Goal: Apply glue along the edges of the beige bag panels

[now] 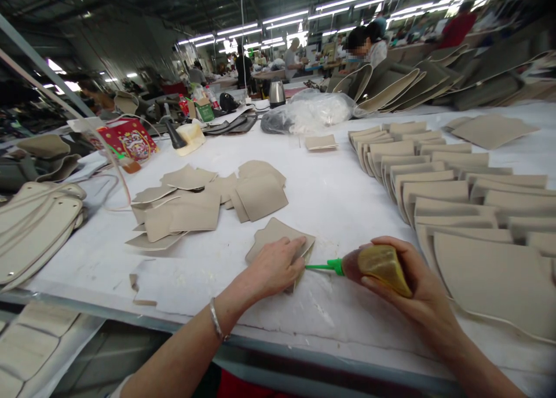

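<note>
My right hand (419,285) is wrapped around a glue bottle (373,265), tilted on its side and partly full of amber liquid. Its thin green nozzle points left, with the tip at the edge of a beige leather piece (269,236) on the table. Over that piece lies my left hand (278,265), a bracelet at the wrist, its fingers bent and holding the piece by its right side. The underside of the piece and part of my left thumb are hidden. Behind it rests a loose pile of similar beige pieces (195,210).
Overlapping rows of folded beige pieces (495,270) fill the right side of the white table (321,183). Larger cream panels (39,224) lie at the left. Toward the back are a red bag (130,138), a plastic bag (313,109) and a metal kettle (277,92). People sit farther off.
</note>
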### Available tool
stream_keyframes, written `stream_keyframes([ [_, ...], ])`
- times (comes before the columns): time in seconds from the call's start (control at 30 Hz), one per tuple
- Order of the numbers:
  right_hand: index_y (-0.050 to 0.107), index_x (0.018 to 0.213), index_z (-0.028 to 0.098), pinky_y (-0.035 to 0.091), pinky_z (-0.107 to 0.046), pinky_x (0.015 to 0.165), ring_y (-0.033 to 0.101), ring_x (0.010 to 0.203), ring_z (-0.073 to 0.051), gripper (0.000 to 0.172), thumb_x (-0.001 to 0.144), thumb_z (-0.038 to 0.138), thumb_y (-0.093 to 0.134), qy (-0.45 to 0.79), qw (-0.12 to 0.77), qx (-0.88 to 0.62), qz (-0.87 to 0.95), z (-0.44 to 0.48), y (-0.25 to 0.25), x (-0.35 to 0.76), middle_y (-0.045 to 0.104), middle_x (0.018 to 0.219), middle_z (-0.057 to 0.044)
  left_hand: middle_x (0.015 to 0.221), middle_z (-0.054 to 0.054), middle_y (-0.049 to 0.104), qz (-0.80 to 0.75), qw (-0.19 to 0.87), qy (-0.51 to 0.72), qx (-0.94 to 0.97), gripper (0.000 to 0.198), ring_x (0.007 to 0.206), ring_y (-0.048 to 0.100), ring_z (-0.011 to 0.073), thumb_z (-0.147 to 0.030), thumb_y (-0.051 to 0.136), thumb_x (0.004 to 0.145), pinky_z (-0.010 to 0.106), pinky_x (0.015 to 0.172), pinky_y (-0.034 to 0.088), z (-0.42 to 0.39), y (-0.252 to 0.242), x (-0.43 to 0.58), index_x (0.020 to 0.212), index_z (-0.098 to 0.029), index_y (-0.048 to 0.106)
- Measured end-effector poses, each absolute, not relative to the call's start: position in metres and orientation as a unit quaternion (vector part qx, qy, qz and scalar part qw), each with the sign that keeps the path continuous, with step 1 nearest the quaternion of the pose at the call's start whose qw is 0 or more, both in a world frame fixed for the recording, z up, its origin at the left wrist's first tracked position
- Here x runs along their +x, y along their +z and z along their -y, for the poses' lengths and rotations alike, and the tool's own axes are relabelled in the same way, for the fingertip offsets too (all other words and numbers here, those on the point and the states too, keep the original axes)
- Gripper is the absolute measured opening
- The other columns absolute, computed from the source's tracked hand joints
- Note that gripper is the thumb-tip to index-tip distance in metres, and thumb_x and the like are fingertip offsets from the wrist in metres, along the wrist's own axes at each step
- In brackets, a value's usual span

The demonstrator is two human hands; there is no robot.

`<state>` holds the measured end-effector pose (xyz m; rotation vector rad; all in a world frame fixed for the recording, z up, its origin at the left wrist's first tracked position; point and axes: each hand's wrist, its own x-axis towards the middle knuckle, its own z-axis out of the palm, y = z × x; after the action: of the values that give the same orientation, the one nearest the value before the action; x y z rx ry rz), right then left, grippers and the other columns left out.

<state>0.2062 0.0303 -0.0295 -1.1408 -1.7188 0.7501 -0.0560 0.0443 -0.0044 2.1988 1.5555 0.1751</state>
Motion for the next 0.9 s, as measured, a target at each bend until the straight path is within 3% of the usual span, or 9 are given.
stream_keyframes([
  [0.23,0.052,0.123,0.032,0.048,-0.024,0.081,0.059,0.096,-0.021,0.047,0.085,0.047,0.075,0.316,0.442,-0.447,0.711,-0.0295,-0.0287,0.2053,0.058,0.114,0.000,0.125,0.011,0.062,-0.556,0.224,0.071,0.797,0.051,0.114,0.059,0.0295,-0.027,0.040,0.094,0.041,0.103,0.044,-0.0446,-0.0069,-0.0577,0.144,-0.016,0.047],
  [0.5,0.055,0.119,0.031,0.047,-0.031,0.079,0.057,0.088,-0.023,0.048,0.081,0.052,0.076,0.256,0.477,-0.486,0.686,-0.0390,-0.0264,0.2082,0.056,0.108,-0.001,0.130,0.010,0.060,-0.550,0.223,0.083,0.800,0.051,0.117,0.057,0.0280,-0.026,0.040,0.094,0.039,0.105,0.043,-0.0458,-0.0095,-0.0587,0.143,-0.015,0.048],
  [0.73,0.054,0.120,0.030,0.048,-0.024,0.077,0.058,0.090,-0.020,0.044,0.085,0.047,0.075,0.291,0.452,-0.457,0.708,-0.0292,-0.0280,0.2070,0.058,0.110,0.000,0.130,0.010,0.060,-0.559,0.229,0.069,0.794,0.052,0.117,0.057,0.0275,-0.026,0.039,0.094,0.038,0.104,0.043,-0.0461,-0.0066,-0.0580,0.144,-0.016,0.047],
  [0.9,0.054,0.120,0.027,0.048,-0.028,0.076,0.058,0.088,-0.022,0.051,0.082,0.052,0.078,0.317,0.480,-0.499,0.649,-0.0352,-0.0291,0.2037,0.057,0.109,-0.002,0.131,0.009,0.059,-0.555,0.231,0.079,0.796,0.051,0.118,0.057,0.0276,-0.028,0.040,0.095,0.038,0.105,0.042,-0.0463,-0.0105,-0.0585,0.144,-0.016,0.047],
])
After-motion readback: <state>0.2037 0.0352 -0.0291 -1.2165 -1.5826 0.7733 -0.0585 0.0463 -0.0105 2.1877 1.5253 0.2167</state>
